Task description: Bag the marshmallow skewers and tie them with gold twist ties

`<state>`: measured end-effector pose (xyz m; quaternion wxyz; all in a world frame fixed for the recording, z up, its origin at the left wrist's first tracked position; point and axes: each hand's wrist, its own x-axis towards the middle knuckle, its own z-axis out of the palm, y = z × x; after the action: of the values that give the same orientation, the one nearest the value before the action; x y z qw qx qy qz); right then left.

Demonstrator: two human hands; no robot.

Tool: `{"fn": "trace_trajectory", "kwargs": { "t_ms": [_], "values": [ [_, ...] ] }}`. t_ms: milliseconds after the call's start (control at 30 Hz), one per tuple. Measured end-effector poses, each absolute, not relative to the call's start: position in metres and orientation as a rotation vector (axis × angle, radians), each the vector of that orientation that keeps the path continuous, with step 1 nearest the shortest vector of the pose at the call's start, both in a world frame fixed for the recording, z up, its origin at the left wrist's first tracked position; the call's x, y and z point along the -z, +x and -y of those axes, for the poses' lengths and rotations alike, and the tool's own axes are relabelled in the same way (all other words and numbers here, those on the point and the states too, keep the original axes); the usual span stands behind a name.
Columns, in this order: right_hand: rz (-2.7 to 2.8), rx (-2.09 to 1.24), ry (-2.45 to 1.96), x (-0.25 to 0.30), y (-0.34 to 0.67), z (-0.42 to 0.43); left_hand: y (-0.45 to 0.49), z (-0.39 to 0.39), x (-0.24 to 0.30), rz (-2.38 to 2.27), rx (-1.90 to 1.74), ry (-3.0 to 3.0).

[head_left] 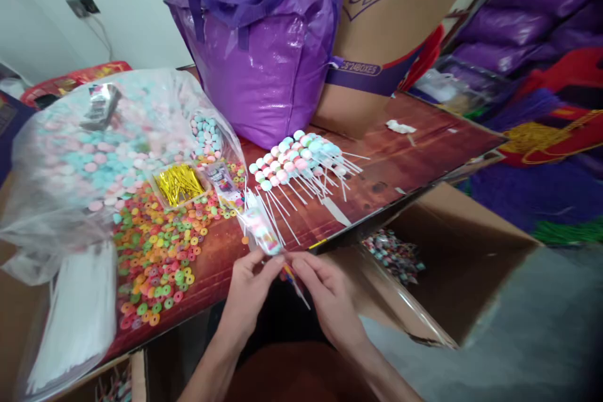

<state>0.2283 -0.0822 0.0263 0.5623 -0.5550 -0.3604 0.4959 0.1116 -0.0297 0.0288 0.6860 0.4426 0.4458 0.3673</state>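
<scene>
At the table's near edge, both hands are pinched around the lower end of a clear-wrapped marshmallow candy stick (261, 229), whose candy end points up and away. My left hand (247, 289) grips the gathered wrapper just below the candy. Close beside it, my right hand (325, 286) pinches the same neck; whether a tie is between its fingers is too small to see. A white stick and a bit of coloured wrapper stick out below the fingers. Beyond lies a pile of marshmallow sticks (294, 160). A tray of gold twist ties (179, 185) rests to the left.
Gummy rings (160, 264) spread over the table's left side, near a big bag of marshmallows (94, 151) and bagged white sticks (80, 308). A purple bag (264, 69) and a carton (377, 31) stand behind. At right, an open box (471, 245) contains wrapped candies (396, 254).
</scene>
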Motion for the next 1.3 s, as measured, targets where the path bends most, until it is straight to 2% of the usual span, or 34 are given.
{"fn": "trace_trajectory", "kwargs": {
  "t_ms": [67, 167, 267, 367, 500, 700, 867, 933, 1033, 1200, 1300],
  "values": [
    [0.719, -1.241, -1.333, -0.012, 0.236, 0.095, 0.117, 0.02, -0.029, -0.974, -0.799, 1.22],
    [0.435, -1.047, -1.309, 0.004, 0.265, 0.109, 0.119, -0.013, -0.026, -1.011, -0.882, 1.579],
    [0.117, -0.812, -1.213, 0.013, 0.314, 0.114, 0.115, -0.057, -0.022, -1.426, -1.137, 1.767],
    [-0.013, -0.769, -1.213, 0.017, 0.352, 0.112, 0.109, -0.091, -0.016, -1.759, -1.005, 1.924],
    [0.108, -0.79, -1.234, 0.016, 0.34, 0.1, 0.101, -0.107, -0.005, -1.863, -0.895, 2.018],
    [0.603, -0.991, -1.332, -0.003, 0.259, 0.055, 0.102, -0.082, -0.013, -1.563, -1.291, 1.944],
    [0.673, -1.105, -1.182, -0.014, 0.211, 0.006, 0.108, -0.033, -0.019, -1.395, -1.46, 1.921],
    [0.665, -1.081, -1.137, -0.013, 0.198, -0.005, 0.109, -0.016, -0.014, -1.367, -1.504, 1.804],
    [0.59, -1.051, -1.121, -0.009, 0.189, -0.008, 0.107, 0.0, -0.009, -1.35, -1.528, 1.262],
    [0.723, -1.167, -1.144, -0.012, 0.201, 0.001, 0.098, -0.008, -0.015, -0.939, -1.032, 0.349],
    [0.897, -1.114, -1.171, -0.015, 0.209, 0.005, 0.098, -0.021, -0.019, -0.885, -1.069, 0.218]
  ]
}}
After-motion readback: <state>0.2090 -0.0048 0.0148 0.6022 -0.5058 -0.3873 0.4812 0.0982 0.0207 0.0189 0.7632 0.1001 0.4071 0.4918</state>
